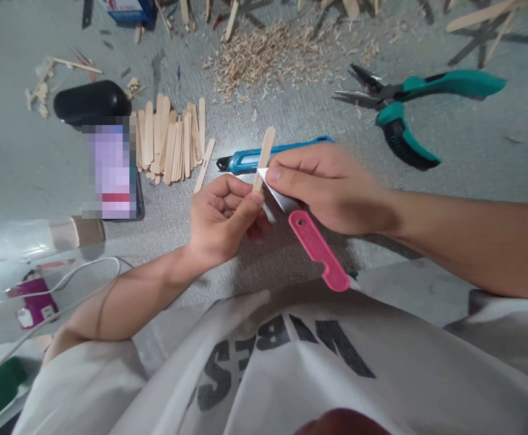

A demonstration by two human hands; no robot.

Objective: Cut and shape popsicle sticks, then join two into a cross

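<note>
L hand [221, 220] pinches wooden stick [263, 154] near-upright, tip pointing away; R hand [331, 187] grips pink-handled knife [312, 241], blade touching stick.

My left hand [221, 217] is curled into a loose fist, knuckles turned up and away from me, the thumb pressed along the side of the forefinger in a pinch at its upper right edge. Its wrist is bent slightly, and the bare forearm runs back down and to the left toward my sleeve. My right hand [331, 187] sits just to the right of it and a little higher, palm down, fingers folded in a closed grip, thumb tip stretched left until it nearly meets my left thumb. My right forearm reaches in from the right, bare and almost level.
</note>
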